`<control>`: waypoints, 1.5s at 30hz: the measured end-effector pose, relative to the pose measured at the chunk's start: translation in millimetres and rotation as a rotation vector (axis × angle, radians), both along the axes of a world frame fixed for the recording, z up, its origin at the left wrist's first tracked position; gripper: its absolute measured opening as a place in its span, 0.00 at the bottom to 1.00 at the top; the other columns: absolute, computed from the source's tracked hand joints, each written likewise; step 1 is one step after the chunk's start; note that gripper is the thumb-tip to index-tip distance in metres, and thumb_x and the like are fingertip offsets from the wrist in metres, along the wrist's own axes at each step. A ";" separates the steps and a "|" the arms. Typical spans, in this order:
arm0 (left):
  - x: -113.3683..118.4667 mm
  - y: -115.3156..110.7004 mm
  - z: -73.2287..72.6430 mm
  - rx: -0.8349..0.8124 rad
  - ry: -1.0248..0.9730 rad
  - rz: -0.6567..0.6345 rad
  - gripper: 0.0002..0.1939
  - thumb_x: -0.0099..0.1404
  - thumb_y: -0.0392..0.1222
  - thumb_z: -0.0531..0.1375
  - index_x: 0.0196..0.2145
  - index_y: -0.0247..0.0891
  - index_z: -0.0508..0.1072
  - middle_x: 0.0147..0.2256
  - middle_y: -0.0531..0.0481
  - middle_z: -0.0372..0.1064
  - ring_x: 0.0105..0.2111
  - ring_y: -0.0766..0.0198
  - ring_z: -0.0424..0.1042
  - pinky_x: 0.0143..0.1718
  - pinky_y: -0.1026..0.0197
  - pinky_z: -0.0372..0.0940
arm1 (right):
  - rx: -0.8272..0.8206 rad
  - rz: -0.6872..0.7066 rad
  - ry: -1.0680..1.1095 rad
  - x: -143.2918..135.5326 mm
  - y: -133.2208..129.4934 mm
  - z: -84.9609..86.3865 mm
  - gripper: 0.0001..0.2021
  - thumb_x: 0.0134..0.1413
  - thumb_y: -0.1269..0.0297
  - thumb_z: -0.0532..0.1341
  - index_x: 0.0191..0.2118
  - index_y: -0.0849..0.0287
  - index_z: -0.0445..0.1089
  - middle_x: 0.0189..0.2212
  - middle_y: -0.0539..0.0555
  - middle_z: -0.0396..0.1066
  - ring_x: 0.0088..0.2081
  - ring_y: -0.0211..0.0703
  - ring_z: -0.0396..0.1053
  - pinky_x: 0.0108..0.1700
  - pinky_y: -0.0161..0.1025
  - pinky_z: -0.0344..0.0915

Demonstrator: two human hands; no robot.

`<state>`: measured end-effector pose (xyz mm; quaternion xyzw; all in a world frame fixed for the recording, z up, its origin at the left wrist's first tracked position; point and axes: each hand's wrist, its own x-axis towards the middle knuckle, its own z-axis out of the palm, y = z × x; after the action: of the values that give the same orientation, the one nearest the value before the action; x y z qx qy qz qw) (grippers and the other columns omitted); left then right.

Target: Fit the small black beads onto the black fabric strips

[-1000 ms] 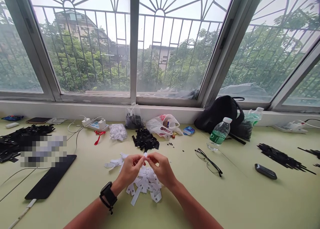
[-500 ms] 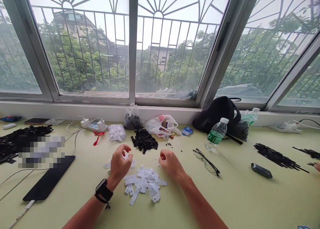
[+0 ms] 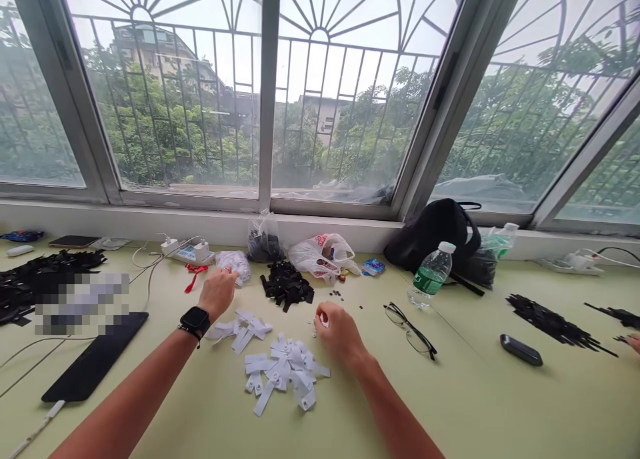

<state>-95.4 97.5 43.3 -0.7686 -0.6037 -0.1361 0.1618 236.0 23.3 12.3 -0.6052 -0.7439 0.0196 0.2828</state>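
Observation:
My left hand [image 3: 220, 293] reaches to the clear bag of white pieces [image 3: 235, 265], its back toward me. Its fingertips are hidden, so whether they grip anything does not show. My right hand [image 3: 337, 332] rests on the table with its fingers curled closed beside a few tiny white snap parts [image 3: 310, 323]. What those fingers hold, if anything, cannot be made out. Between my forearms lies a heap of white fabric strips with snap fasteners [image 3: 287, 372]. A smaller group of plain white strips [image 3: 243, 330] sits just below my left hand.
Behind my hands lies a pile of black strips [image 3: 287, 284], near a white plastic bag [image 3: 320, 255]. To the right are eyeglasses [image 3: 413, 332], a water bottle [image 3: 431, 275] and a black case [image 3: 521, 350]. Another person's hand [image 3: 634, 342] shows at the right edge.
My left hand has moved up and left, from above the small group of white strips to the bag, uncovering those strips. My right hand stays curled in nearly the same place.

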 end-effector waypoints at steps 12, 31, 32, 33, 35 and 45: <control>0.9 16.3 -11.1 0.007 -0.029 -0.113 0.13 0.67 0.32 0.53 0.34 0.34 0.78 0.41 0.32 0.74 0.43 0.43 0.70 0.41 0.49 0.61 | -0.004 0.005 0.005 -5.1 1.4 -2.9 0.18 0.66 0.57 0.55 0.24 0.58 0.63 0.23 0.50 0.69 0.25 0.37 0.62 0.29 0.36 0.47; 81.2 -60.1 -3.8 -0.370 -1.284 -0.420 0.16 0.63 0.55 0.63 0.31 0.38 0.75 0.27 0.48 0.75 0.26 0.61 0.72 0.26 0.64 0.63 | -0.278 0.436 0.782 -27.4 -9.2 14.8 0.18 0.62 0.46 0.60 0.42 0.57 0.70 0.30 0.52 0.71 0.26 0.40 0.68 0.28 0.36 0.64; 91.1 -69.1 -6.5 -0.374 -1.288 -0.445 0.15 0.63 0.54 0.64 0.31 0.38 0.75 0.27 0.49 0.75 0.26 0.62 0.71 0.26 0.64 0.62 | -0.339 0.494 0.856 -31.5 -11.1 15.0 0.19 0.60 0.46 0.62 0.44 0.57 0.70 0.31 0.52 0.72 0.27 0.41 0.70 0.29 0.37 0.66; 99.4 -76.8 -9.2 -0.368 -1.291 -0.462 0.15 0.63 0.53 0.64 0.31 0.38 0.75 0.27 0.50 0.74 0.25 0.63 0.71 0.25 0.64 0.62 | -0.383 0.538 0.917 -35.3 -12.8 14.7 0.20 0.58 0.45 0.65 0.45 0.57 0.70 0.32 0.52 0.73 0.27 0.41 0.71 0.30 0.38 0.68; 110.5 -87.0 -13.8 -0.367 -1.312 -0.472 0.14 0.64 0.53 0.64 0.31 0.39 0.74 0.27 0.50 0.73 0.24 0.64 0.71 0.25 0.65 0.62 | -0.425 0.582 1.011 -41.3 -14.8 13.0 0.21 0.53 0.46 0.69 0.44 0.56 0.70 0.30 0.51 0.74 0.27 0.42 0.72 0.32 0.39 0.70; 105.5 -82.1 -27.0 -0.621 -1.718 -0.386 0.19 0.58 0.56 0.70 0.33 0.37 0.75 0.31 0.50 0.74 0.32 0.58 0.79 0.35 0.59 0.72 | -0.458 0.500 1.245 -39.8 -13.1 11.4 0.16 0.46 0.53 0.75 0.35 0.59 0.76 0.30 0.52 0.75 0.30 0.42 0.73 0.40 0.43 0.72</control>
<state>10.2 15.4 16.3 -0.5001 -0.3876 -0.5149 -0.5784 196.1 10.3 23.7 -0.3368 -0.5378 0.5822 0.5083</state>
